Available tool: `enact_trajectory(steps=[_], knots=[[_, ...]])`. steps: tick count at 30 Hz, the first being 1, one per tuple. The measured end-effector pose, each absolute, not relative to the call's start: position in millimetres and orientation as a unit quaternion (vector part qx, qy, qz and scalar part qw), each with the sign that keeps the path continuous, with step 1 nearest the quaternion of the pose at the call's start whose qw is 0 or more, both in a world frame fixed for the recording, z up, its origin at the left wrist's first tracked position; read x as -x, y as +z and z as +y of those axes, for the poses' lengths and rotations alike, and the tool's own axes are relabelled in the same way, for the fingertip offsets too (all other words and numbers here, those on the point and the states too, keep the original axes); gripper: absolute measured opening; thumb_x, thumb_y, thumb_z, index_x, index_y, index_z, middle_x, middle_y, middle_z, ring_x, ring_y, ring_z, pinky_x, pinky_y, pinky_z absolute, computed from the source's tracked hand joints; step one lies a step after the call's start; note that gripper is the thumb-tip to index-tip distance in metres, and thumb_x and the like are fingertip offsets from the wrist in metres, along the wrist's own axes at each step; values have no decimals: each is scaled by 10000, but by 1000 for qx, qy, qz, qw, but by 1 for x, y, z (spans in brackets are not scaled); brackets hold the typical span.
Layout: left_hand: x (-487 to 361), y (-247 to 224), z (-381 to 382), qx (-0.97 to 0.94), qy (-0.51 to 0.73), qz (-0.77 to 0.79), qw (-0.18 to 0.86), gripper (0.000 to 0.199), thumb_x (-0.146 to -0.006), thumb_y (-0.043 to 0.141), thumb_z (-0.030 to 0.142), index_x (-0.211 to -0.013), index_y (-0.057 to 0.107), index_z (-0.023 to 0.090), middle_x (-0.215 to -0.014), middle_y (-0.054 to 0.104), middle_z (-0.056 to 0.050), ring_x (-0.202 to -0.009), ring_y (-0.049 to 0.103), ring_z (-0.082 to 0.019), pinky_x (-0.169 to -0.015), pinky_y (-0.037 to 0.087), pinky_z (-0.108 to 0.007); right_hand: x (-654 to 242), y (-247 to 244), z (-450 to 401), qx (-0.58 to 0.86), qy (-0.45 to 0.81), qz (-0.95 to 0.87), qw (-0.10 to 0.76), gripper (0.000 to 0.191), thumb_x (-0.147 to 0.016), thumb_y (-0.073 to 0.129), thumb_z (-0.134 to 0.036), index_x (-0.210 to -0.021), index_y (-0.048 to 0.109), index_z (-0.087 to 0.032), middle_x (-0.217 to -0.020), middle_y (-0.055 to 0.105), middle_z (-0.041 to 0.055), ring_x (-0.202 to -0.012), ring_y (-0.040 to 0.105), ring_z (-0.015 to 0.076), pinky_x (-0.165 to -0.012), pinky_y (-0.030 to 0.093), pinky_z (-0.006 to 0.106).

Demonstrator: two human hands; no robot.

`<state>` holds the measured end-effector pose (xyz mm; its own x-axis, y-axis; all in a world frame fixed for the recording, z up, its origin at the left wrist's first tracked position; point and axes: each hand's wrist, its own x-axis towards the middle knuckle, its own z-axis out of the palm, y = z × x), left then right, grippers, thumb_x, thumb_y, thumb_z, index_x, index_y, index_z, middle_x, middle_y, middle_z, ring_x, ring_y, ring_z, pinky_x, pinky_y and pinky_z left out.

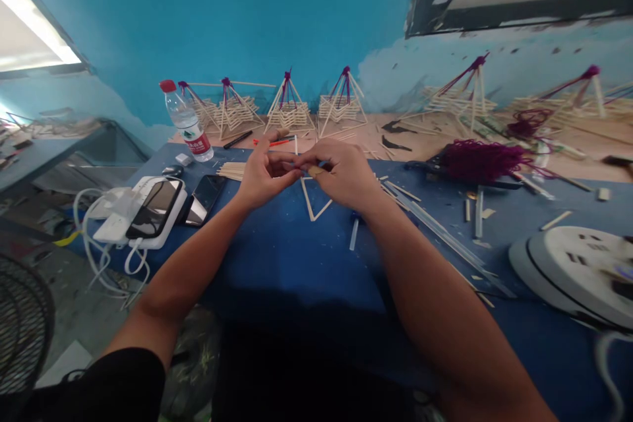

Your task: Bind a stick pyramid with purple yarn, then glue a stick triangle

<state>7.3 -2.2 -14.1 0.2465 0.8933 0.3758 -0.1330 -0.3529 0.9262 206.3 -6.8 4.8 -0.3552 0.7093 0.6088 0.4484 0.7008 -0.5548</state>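
Pinching half-curled, fingertip to fingertip, with left hand [262, 175] and right hand [343, 173]; cannot make out anything held | poised by stick frame [312, 217] at six o'clock | could skew it by brushing with right knuckles

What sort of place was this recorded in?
Probably a small craft workshop: there's a row of purple-topped stick models, a heap of purple string and a stick frame on the blue worktop.

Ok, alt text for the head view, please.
A person's left hand and right hand meet beside V-shaped sticks on a blue surface. Behind, purple-topped stick structures line a blue wall; a bottle stands left.
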Motion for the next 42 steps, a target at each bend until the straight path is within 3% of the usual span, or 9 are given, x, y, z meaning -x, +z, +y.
enact_trajectory(steps=[5, 12, 20, 29, 35, 42], knots=[[-8, -14, -2, -623, 541, 318, 468, 913, -687, 1027, 389, -1409, 492, 228, -926, 831, 4, -699, 752, -133, -712, 604, -260, -199, -2, -13, 385, 63, -797, 460, 149, -899, 647, -166, -888, 791, -205, -876, 771, 66, -758, 638, 194, -760, 517, 356], [-5, -15, 1, -598, 529, 320, 510, 827, -644, 1014, 318, -1267, 477, 237, -907, 785, 42, -728, 762, -121, -767, 615, -259, -188, -14, -18, 391, -35, -797, 459, 173, -946, 588, -189, -890, 749, -215, -915, 759, 105, -834, 667, 233, -793, 537, 379], [-4, -19, 5, -577, 508, 343, 540, 804, -624, 945, 216, -1270, 465, 227, -833, 738, 91, -665, 739, -119, -691, 603, -266, -189, -18, -13, 383, -11, -820, 425, 177, -933, 588, -182, -891, 757, -210, -955, 778, 118, -892, 687, 253, -824, 521, 391], [-3, -20, 8, -555, 518, 376, 531, 795, -642, 980, 242, -1259, 479, 204, -793, 761, 66, -678, 765, -151, -705, 628, -303, -198, -4, -6, 405, 141, -795, 429, 173, -910, 633, -134, -958, 782, -207, -962, 809, 81, -805, 670, 212, -808, 521, 380], [-7, -20, 4, -593, 518, 362, 499, 815, -648, 1015, 300, -1262, 487, 208, -816, 766, 57, -733, 791, -163, -780, 634, -310, -194, -6, -9, 393, 132, -795, 443, 191, -925, 588, -125, -989, 745, -214, -987, 800, 83, -877, 689, 235, -851, 541, 398], [-11, -22, 2, -612, 535, 371, 449, 668, -714, 969, 271, -1185, 498, 223, -786, 761, 68, -652, 734, -106, -675, 551, -238, -199, -11, -2, 407, 68, -798, 438, 239, -922, 557, -101, -1034, 745, -197, -1082, 802, 129, -988, 710, 271, -910, 541, 419]])
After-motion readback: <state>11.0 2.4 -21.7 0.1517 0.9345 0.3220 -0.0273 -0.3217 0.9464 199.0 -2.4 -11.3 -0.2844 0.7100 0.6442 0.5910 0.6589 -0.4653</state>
